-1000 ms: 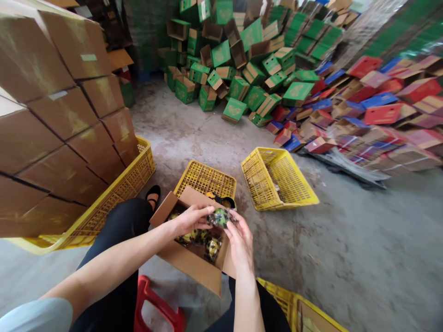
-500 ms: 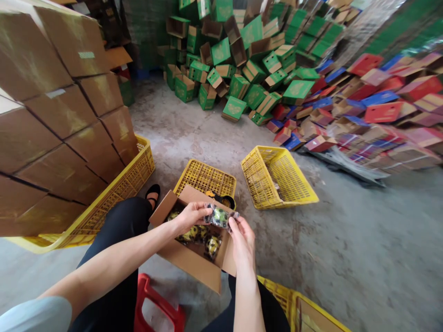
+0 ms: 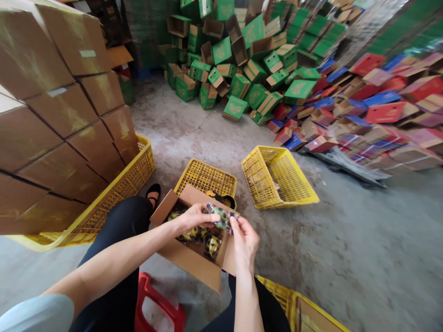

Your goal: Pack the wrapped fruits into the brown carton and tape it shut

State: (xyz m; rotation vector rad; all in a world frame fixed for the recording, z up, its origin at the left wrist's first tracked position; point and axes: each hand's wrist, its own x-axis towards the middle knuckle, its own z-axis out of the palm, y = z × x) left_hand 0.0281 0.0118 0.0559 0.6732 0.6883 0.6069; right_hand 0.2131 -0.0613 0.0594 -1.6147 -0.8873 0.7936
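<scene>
Between my two hands is a small clear plastic packet (image 3: pixel 224 218) with a green and black item inside, perhaps a toy vehicle. My left hand (image 3: pixel 194 218) pinches its left end, thumb on top. At the right end, my right hand (image 3: pixel 245 234) grips it between thumb and fingers. Right below is an open cardboard box (image 3: pixel 194 265), its flaps spread. Several yellow and black wrapped items (image 3: pixel 212 245) lie inside it, partly hidden by my left hand and forearm.
Stacked cartons (image 3: pixel 65 110) stand in a yellow crate (image 3: pixel 138 170) on the left. Another yellow crate (image 3: pixel 280 184) sits tilted to the right, and an upturned one (image 3: pixel 207 175) is behind the box. A red stool (image 3: pixel 159 304) is below. Green boxes (image 3: pixel 235 108) and red boxes (image 3: pixel 384 113) pile up beyond.
My left thumb has slid right across the packet, which now tilts down to the right. My right hand has shifted slightly right, still holding its end.
</scene>
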